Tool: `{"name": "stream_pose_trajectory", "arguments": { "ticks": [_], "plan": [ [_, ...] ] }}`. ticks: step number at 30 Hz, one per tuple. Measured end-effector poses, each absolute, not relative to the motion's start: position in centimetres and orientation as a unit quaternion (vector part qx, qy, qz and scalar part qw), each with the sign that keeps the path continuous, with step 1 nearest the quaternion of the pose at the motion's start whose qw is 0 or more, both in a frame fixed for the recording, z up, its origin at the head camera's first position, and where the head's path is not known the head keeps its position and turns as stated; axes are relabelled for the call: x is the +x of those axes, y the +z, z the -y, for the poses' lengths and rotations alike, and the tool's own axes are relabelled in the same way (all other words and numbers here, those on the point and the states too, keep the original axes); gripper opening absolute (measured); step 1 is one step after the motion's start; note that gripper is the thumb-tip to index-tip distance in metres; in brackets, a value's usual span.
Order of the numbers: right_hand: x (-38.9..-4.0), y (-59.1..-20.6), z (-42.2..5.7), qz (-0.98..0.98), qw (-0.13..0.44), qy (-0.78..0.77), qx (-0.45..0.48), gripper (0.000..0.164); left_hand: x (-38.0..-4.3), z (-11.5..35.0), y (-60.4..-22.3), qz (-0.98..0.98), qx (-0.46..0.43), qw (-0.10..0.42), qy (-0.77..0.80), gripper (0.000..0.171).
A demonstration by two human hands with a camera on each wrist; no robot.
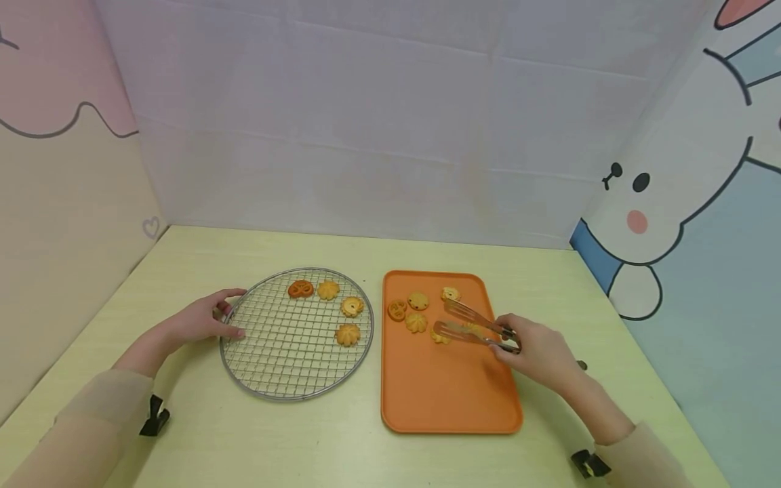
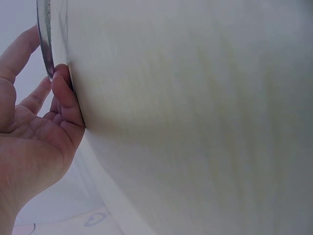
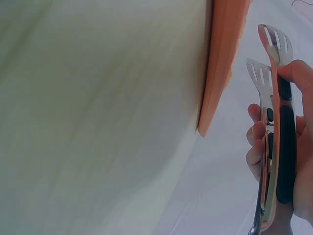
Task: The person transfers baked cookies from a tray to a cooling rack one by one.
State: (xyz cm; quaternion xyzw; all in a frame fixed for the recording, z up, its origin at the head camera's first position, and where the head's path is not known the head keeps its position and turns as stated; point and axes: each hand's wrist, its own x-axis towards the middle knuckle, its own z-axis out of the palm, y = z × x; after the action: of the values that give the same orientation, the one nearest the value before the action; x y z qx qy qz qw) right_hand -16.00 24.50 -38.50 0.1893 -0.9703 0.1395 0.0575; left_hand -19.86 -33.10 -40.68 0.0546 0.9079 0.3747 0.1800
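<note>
1. Left hand (image 1: 204,320) holds the wire rack (image 1: 283,342) at its left edge — fingers curled.
2. Right hand (image 1: 535,347) grips tongs (image 1: 476,316) across the right edge of the orange tray (image 1: 448,396) — tips near cookies (image 1: 417,322).

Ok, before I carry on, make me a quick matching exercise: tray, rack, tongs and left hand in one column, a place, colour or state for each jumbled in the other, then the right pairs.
Column one
1. tray
2. rack
3. tongs
4. left hand

Column two
A. gripped by the right hand
B. orange, rectangular, flat on the table
C. at the rim of the round mesh
D. round, made of wire mesh

Right pairs: 1-B, 2-D, 3-A, 4-C
</note>
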Motion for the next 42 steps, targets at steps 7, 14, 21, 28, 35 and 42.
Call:
{"name": "stream_pose_trajectory", "arguments": {
  "ticks": [7,14,21,28,35,42],
  "plan": [
    [-16.27,-39.14,-24.45,0.971,0.036,0.142,0.191,0.031,-19.78,32.90,-40.51,-0.907,0.052,0.181,0.378,0.095],
    [-16.60,-39.42,-24.51,0.970,0.013,0.140,0.197,0.030,-19.79,32.95,-40.59,-0.908,0.052,0.180,0.375,0.095],
    [-16.69,-39.50,-24.55,0.966,0.013,0.138,0.216,0.027,-19.80,33.13,-40.77,-0.907,0.054,0.180,0.378,0.095],
    [-16.78,-39.38,-24.75,0.961,0.005,0.141,0.236,0.025,-19.86,33.15,-40.80,-0.905,0.054,0.181,0.382,0.095],
    [-16.89,-39.23,-24.92,0.959,-0.013,0.149,0.241,0.023,-19.98,33.26,-41.00,-0.903,0.054,0.181,0.386,0.094],
    [-17.00,-39.06,-25.11,0.957,-0.019,0.153,0.246,0.024,-19.87,33.19,-40.78,-0.905,0.054,0.179,0.381,0.094]
  ]
}}
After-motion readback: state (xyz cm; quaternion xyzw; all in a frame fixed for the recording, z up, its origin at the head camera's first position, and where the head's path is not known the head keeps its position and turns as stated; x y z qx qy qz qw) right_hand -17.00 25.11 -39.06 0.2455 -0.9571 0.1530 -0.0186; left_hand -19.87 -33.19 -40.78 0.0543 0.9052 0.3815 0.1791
